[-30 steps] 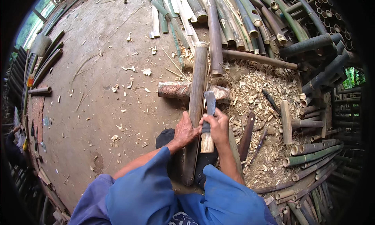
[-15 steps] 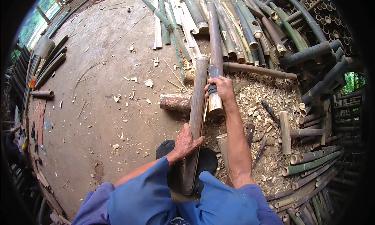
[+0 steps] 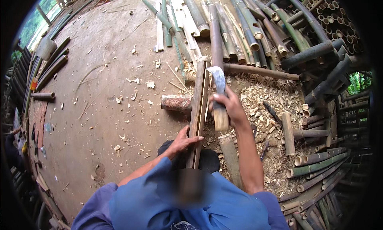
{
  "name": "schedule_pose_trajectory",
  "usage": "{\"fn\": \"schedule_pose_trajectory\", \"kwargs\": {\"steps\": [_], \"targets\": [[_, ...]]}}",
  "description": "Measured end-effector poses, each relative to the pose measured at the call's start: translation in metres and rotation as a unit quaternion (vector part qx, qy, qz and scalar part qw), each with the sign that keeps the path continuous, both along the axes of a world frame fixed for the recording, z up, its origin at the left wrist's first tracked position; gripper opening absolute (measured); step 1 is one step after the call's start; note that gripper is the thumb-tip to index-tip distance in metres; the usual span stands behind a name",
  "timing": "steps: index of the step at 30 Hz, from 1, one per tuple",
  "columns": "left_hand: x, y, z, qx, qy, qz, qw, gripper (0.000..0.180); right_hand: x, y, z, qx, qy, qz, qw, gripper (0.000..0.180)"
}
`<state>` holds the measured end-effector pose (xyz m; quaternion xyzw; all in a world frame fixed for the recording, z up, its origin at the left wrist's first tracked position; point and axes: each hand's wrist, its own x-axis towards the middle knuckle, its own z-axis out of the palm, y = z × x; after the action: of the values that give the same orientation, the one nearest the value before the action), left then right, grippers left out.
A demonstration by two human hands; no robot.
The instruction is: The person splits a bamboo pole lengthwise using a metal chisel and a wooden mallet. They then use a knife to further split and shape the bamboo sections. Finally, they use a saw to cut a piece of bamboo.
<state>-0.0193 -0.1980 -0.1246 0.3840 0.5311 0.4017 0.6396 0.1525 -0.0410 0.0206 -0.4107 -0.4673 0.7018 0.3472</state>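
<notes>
At the far left, dark bamboo poles [image 3: 52,66] lie at the margin of the floor [image 3: 99,122], which is strewn with pale chips. A short log [image 3: 176,103] lies crosswise left of the bamboo length [image 3: 195,106]. The left hand [image 3: 181,143] holds this length from its left side, thumb across the upper face; the fingers' far side is hidden. At the lower edge, pale print [image 3: 184,226] shows on dark cloth — cut off, too small to read. The bamboo length runs from near the person's lap toward the upper centre, with a lengthwise slit visible; its lower end is blurred. The right hand [image 3: 231,106], closed around the knife [image 3: 218,78], stands just right of the bamboo, blade pointing up and away. Farther right are heaped shavings [image 3: 271,96], a pale bamboo section [image 3: 289,133] and stacked bamboo [image 3: 319,160] along the margin.
</notes>
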Motion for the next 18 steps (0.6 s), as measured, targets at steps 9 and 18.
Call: {"fn": "schedule_pose_trajectory", "kwargs": {"steps": [9, 18], "targets": [[-0.015, -0.009, 0.011, -0.060, -0.041, -0.053, 0.996, 0.077, 0.015, -0.161, -0.013, 0.109, -0.284, 0.024, 0.952, 0.062], [-0.020, -0.015, 0.009, -0.033, 0.003, -0.070, 0.997, 0.064, 0.013, -0.177, -0.027, 0.133, -0.340, 0.038, 0.930, 0.063]]}}
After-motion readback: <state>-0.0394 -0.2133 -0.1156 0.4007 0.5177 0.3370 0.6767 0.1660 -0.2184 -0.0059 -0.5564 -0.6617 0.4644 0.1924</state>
